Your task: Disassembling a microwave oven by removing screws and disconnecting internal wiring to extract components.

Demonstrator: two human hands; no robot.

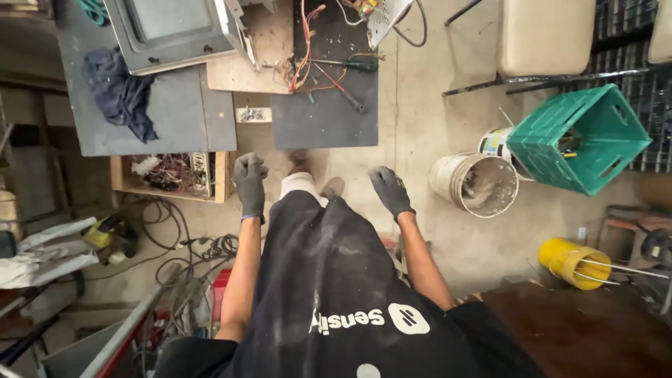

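Note:
I look straight down my dark apron at a concrete floor. My left hand wears a dark glove, its fingers curled, holding nothing, above the floor near a wooden crate of wires. My right hand, also gloved, hangs with fingers loosely apart and holds nothing. Ahead of both hands lies a dark mat with red and orange wires and a screwdriver on it.
A grey metal casing and a blue rag lie on a grey board at the left. A dirty white bucket, a green plastic crate and a yellow spool stand to the right. Cables trail at the lower left.

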